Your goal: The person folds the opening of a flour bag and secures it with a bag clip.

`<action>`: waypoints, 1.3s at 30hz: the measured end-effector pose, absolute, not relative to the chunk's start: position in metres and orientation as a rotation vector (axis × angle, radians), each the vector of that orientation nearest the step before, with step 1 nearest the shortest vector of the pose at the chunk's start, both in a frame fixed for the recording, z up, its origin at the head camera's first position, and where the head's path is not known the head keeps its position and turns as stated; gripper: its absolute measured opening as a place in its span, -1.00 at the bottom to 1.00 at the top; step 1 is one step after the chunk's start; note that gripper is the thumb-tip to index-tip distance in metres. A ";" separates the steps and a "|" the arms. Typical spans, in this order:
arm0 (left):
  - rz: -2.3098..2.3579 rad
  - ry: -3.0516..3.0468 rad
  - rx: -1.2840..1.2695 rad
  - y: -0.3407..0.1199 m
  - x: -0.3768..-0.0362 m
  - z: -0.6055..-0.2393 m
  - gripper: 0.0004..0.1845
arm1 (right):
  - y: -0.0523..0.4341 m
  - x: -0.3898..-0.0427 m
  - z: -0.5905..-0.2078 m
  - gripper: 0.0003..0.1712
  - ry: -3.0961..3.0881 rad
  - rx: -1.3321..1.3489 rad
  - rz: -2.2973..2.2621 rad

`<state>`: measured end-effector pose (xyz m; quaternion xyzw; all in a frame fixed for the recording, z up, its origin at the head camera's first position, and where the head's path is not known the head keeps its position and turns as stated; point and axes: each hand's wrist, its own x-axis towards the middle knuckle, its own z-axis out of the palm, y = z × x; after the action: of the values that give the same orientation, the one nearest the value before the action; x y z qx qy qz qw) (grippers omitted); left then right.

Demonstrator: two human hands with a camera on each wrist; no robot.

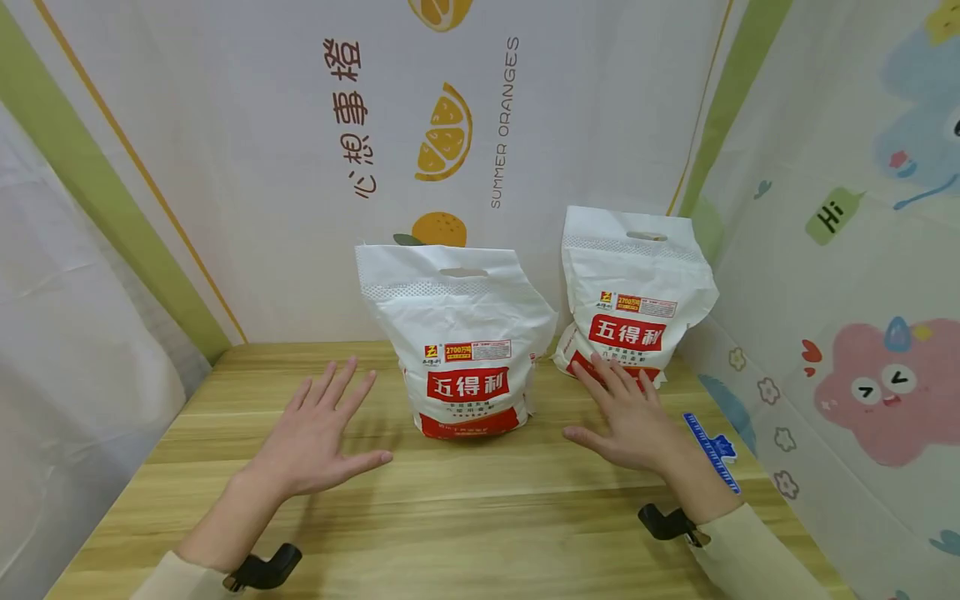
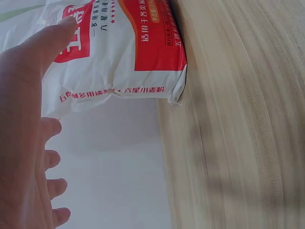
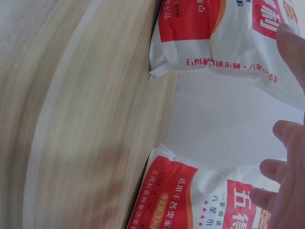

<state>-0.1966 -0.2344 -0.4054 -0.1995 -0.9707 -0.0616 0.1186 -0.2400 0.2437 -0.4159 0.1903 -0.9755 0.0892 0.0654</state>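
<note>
Two white flour bags with red labels and cut-out handles stand upright on the wooden table. The nearer flour bag (image 1: pixel 468 350) is at the middle; the other flour bag (image 1: pixel 637 287) stands farther back on the right, by the curtain. To the left of the nearer bag, my left hand (image 1: pixel 318 442) hovers with its fingers spread, holding nothing. My right hand (image 1: pixel 630 417) is spread too, between the bags and me, its fingertips overlapping the rear bag's lower edge in the head view. The right wrist view shows both bags apart from my right hand (image 3: pixel 290 171).
A blue clip-like strip (image 1: pixel 712 452) lies at the table's right side, beside my right forearm. Behind the table (image 1: pixel 480 533) hangs a white curtain (image 1: pixel 262 167) printed with oranges; another printed curtain (image 1: pixel 847 333) closes the right side.
</note>
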 end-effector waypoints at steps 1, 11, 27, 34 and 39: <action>-0.180 -2.839 -0.582 -0.234 -0.196 -0.405 0.21 | 0.244 -0.240 -0.416 0.19 -2.941 0.575 0.269; -0.200 -2.820 -0.560 -0.233 -0.197 -0.401 0.14 | 0.244 -0.239 -0.414 0.19 -2.926 0.531 0.303; -0.306 -2.606 -0.676 -0.225 -0.194 -0.379 -0.44 | 0.238 -0.240 -0.409 -0.38 -2.760 0.444 0.719; -0.468 -2.587 -0.699 -0.214 -0.196 -0.361 -0.54 | 0.232 -0.246 -0.409 -0.55 -2.669 0.402 0.988; -0.527 -2.547 -0.749 -0.202 -0.200 -0.352 -0.55 | 0.228 -0.251 -0.411 -0.54 -2.646 0.362 1.110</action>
<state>-0.2004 -0.2024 -0.3519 -0.2702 -0.9188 -0.1903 0.2160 -0.2510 0.2285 -0.4114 0.1242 -0.9079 0.3807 0.1243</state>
